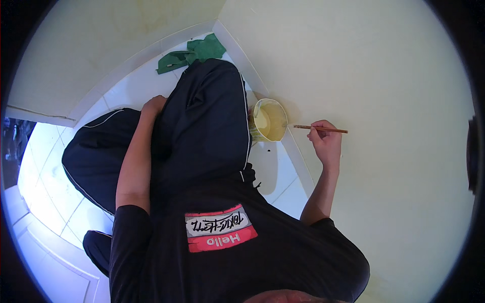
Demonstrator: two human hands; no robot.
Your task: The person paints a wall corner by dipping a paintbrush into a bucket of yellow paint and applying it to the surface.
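My right hand [326, 144] pinches a slim paintbrush [333, 130] by its brown handle, close to the pale wall. The brush lies almost level, and its tip points left at the rim of a bucket. That round bucket [254, 132] holds pale yellow liquid and stands on the floor between my knee and the wall. A gap of about a hand's width separates my fingers from the bucket. My left hand [155, 104] rests against my dark trousers between my legs. Its fingers are turned away and hidden, so whether they hold anything does not show.
A crumpled green cloth [206, 49] lies in the corner beyond my knee. White skirting [242, 55] runs along the foot of both walls. A small dark speck [269, 150] is on the white tiles near the bucket. At lower left stands a white panelled door [65, 272].
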